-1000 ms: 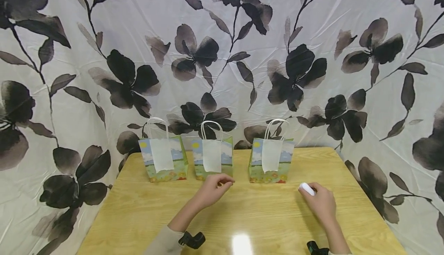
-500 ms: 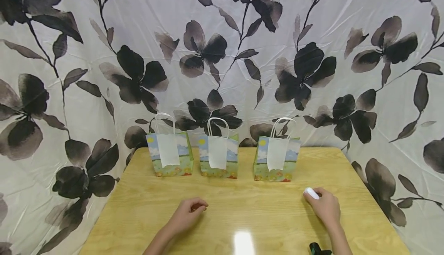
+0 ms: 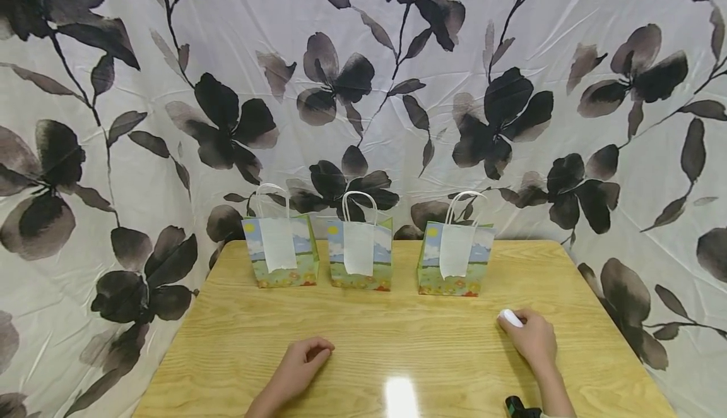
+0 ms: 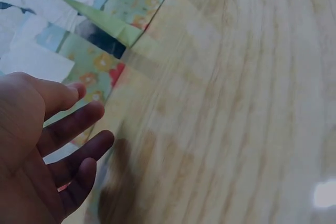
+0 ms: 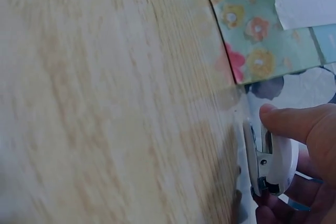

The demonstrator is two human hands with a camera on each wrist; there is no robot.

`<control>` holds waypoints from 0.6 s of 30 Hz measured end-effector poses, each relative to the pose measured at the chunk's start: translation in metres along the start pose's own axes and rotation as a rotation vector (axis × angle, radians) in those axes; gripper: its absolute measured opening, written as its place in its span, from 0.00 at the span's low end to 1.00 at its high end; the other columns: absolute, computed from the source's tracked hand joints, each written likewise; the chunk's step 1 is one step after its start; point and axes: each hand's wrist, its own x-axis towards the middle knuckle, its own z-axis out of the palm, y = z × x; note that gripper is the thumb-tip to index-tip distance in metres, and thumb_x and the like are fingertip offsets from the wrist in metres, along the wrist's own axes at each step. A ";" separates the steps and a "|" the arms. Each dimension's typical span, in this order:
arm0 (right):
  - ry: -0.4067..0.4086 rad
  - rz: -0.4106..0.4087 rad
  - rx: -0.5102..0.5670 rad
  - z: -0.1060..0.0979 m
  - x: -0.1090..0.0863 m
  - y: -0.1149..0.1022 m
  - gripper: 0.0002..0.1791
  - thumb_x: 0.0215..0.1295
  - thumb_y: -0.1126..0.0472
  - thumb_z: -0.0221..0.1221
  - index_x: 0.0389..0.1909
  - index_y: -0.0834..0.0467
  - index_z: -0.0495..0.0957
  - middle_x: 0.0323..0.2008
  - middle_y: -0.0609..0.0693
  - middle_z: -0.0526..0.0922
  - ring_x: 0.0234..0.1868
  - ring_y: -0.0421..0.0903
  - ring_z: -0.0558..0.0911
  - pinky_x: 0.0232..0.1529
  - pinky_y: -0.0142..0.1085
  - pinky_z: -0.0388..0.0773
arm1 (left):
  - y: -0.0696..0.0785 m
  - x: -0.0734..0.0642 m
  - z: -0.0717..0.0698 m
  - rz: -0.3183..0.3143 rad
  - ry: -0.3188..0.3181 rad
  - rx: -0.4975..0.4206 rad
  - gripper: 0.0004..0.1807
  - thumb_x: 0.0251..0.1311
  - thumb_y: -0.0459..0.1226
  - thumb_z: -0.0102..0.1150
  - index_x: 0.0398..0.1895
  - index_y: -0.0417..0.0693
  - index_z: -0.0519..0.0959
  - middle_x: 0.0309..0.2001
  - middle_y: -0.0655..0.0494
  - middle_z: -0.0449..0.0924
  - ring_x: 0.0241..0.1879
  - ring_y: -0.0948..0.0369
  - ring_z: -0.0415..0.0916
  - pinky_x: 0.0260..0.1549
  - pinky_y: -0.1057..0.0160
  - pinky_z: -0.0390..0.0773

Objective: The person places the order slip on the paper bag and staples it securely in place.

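A small white stapler [image 5: 283, 163] is held in my right hand [image 3: 534, 337], thumb at one end and fingers curled beneath it. In the head view the stapler [image 3: 510, 318] appears as a white oval at the fingertips, right of the bags. My left hand [image 3: 303, 362] is over the front left of the table with relaxed, slightly bent fingers [image 4: 79, 124] and nothing in it. Three paper bags stand in a row at the back: a left bag [image 3: 307, 260], a middle bag [image 3: 382, 263] and a right bag [image 3: 479, 260]. Each has white handles and a white paper strip down its front.
The wooden table [image 3: 409, 336] ends at a rounded back edge close behind the bags. A white cloth [image 3: 420, 121] printed with dark flowers hangs behind and at both sides. A black wrist camera [image 3: 519, 408] sits on the right wrist. Light glares on the table's front.
My left hand has drawn back from before the middle bag toward the front left. The right hand keeps hold of the stapler almost in place. The head view has shifted slightly.
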 end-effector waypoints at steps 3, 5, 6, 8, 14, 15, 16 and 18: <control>-0.008 0.005 -0.001 0.001 -0.001 0.000 0.28 0.56 0.48 0.69 0.46 0.69 0.82 0.37 0.62 0.84 0.35 0.58 0.82 0.33 0.51 0.75 | -0.002 -0.002 0.002 -0.005 -0.004 -0.004 0.12 0.70 0.40 0.55 0.46 0.44 0.83 0.43 0.53 0.83 0.40 0.58 0.79 0.36 0.65 0.77; -0.011 0.001 0.002 0.001 -0.001 0.000 0.28 0.57 0.48 0.68 0.46 0.68 0.82 0.38 0.62 0.84 0.35 0.59 0.82 0.34 0.51 0.75 | -0.002 -0.003 0.002 -0.011 -0.001 -0.004 0.12 0.70 0.40 0.55 0.46 0.44 0.83 0.42 0.53 0.83 0.40 0.58 0.79 0.36 0.65 0.77; -0.010 -0.004 0.004 0.002 -0.001 -0.001 0.28 0.57 0.48 0.69 0.46 0.68 0.82 0.38 0.62 0.84 0.35 0.59 0.82 0.35 0.52 0.76 | -0.002 -0.003 0.002 -0.013 0.002 -0.002 0.12 0.70 0.40 0.55 0.46 0.44 0.83 0.42 0.53 0.83 0.40 0.57 0.79 0.36 0.65 0.77; -0.010 -0.015 0.010 0.002 0.000 -0.001 0.28 0.57 0.48 0.69 0.47 0.69 0.82 0.38 0.63 0.84 0.35 0.59 0.82 0.34 0.52 0.76 | -0.002 -0.003 0.002 -0.013 0.000 -0.008 0.12 0.70 0.40 0.55 0.46 0.43 0.83 0.42 0.52 0.83 0.40 0.57 0.79 0.36 0.65 0.78; -0.015 -0.014 0.021 0.005 0.000 -0.002 0.28 0.58 0.49 0.68 0.47 0.70 0.81 0.39 0.64 0.84 0.36 0.61 0.82 0.35 0.52 0.76 | 0.001 -0.004 0.002 -0.018 -0.017 -0.012 0.12 0.70 0.41 0.54 0.46 0.43 0.83 0.44 0.52 0.83 0.41 0.57 0.79 0.36 0.65 0.78; -0.017 -0.012 0.024 0.005 0.000 -0.002 0.28 0.58 0.49 0.68 0.48 0.70 0.81 0.39 0.65 0.83 0.37 0.61 0.82 0.35 0.52 0.76 | 0.001 -0.004 0.002 -0.018 -0.017 -0.013 0.12 0.71 0.41 0.54 0.46 0.43 0.83 0.44 0.52 0.83 0.41 0.56 0.79 0.36 0.65 0.78; -0.018 -0.011 0.026 0.005 0.000 -0.002 0.28 0.58 0.49 0.68 0.48 0.70 0.80 0.40 0.65 0.83 0.37 0.61 0.81 0.35 0.53 0.76 | 0.001 -0.005 0.002 -0.019 -0.016 -0.016 0.12 0.71 0.40 0.54 0.46 0.43 0.83 0.44 0.51 0.82 0.41 0.56 0.79 0.36 0.65 0.78; -0.024 -0.013 0.026 0.005 0.000 -0.002 0.29 0.58 0.49 0.67 0.49 0.70 0.80 0.40 0.66 0.83 0.38 0.62 0.81 0.36 0.53 0.76 | 0.001 -0.006 0.002 -0.020 -0.010 -0.010 0.12 0.71 0.40 0.54 0.46 0.43 0.83 0.44 0.51 0.82 0.41 0.56 0.79 0.36 0.65 0.78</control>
